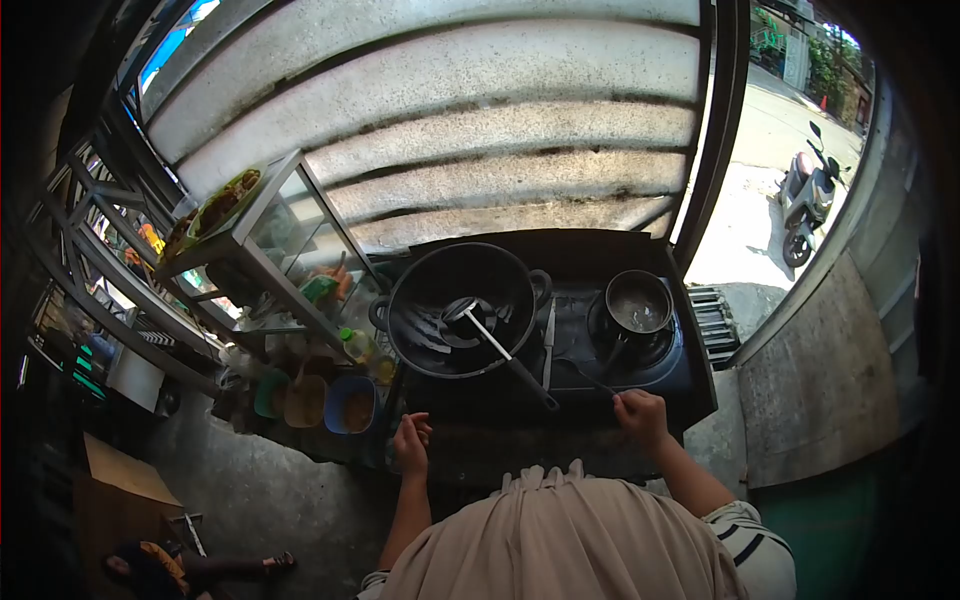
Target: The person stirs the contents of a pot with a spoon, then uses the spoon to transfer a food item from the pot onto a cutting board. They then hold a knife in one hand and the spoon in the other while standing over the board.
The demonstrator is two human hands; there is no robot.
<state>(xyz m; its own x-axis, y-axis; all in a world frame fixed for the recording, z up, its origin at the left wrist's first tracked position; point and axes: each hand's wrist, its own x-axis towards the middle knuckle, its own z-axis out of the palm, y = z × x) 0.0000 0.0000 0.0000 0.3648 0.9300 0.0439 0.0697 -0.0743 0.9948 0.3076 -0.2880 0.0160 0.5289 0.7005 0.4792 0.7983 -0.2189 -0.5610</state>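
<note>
My right hand (641,414) is closed on the end of a thin metal spoon-like utensil (588,373); its far end lies low over the stove, and its exact shape is hard to make out. My left hand (411,442) is held at the stove's front edge, its fingers loosely bent and apart, with nothing visible in them. A large black wok (410,285) stands on the left side of the stove (650,388). Inside it rests a spatula (490,340), its dark handle reaching over the rim. A small saucepan (639,302) with liquid sits on the right burner.
A knife (549,345) lies between wok and saucepan. Left of the stove are a blue bowl (351,404), other tubs, a green-capped bottle (356,345) and a glass display case (300,240). Behind stands a slatted wall (500,130). A person (170,570) is at lower left.
</note>
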